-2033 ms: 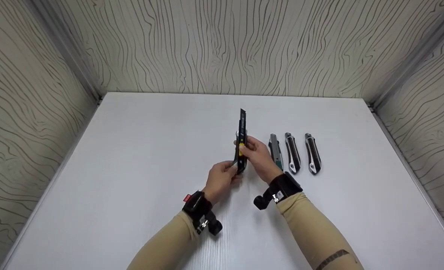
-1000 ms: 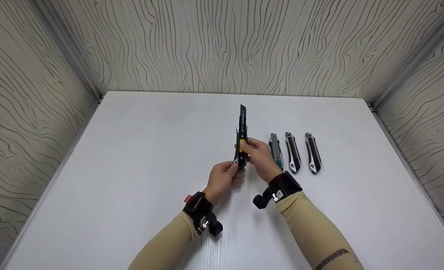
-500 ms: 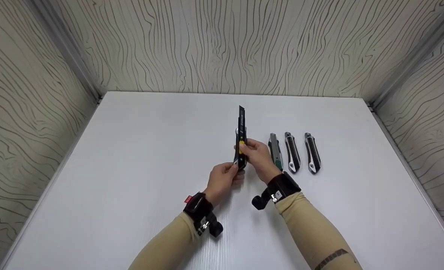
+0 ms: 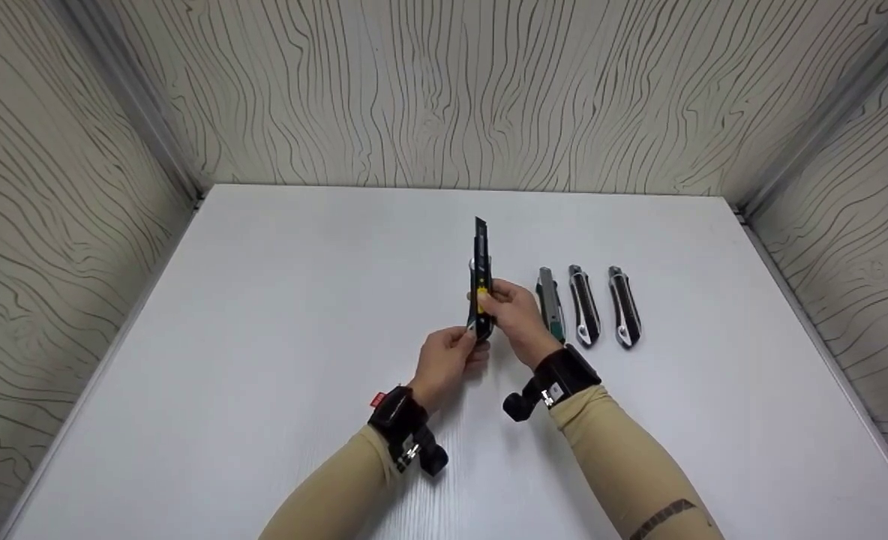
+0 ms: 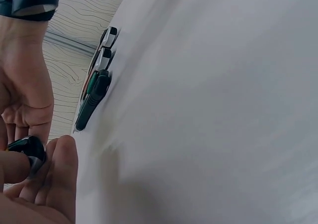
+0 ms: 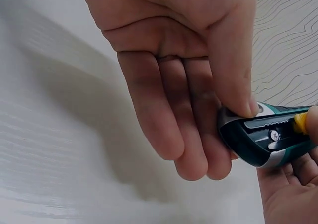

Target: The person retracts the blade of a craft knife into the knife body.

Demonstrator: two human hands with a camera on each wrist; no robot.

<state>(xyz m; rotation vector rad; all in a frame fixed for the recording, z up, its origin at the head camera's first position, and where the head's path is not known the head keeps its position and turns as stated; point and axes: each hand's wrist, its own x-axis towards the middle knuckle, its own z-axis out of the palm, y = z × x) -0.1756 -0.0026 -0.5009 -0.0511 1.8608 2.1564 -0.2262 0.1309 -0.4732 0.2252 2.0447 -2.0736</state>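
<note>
In the head view, a black-and-green snap-off utility knife [image 4: 481,259] stands up between both hands, its dark blade tip pointing away toward the back wall. My left hand [image 4: 442,361] pinches the knife's butt end between thumb and fingers. The right hand [image 4: 520,319] holds the handle from the right side, with its thumb on the yellow slider [image 6: 301,121]. A screw shows beside that slider in the right wrist view. The butt end [image 5: 30,152] sits under the left thumb in the left wrist view. Most of the handle's far side is hidden by fingers.
Right of the hands, a grey-and-green utility knife [image 4: 549,294] lies on the white table [image 4: 286,300], partly behind the right hand. Two silver-and-black utility knives, one nearer [image 4: 585,306] and one farther right [image 4: 625,307], lie alongside. Patterned panels [image 4: 444,97] enclose the table.
The held knife first rises slightly, then dips back and shifts a little left, the right thumb staying on its slider. Both hands keep their hold; the knives on the table stay put.
</note>
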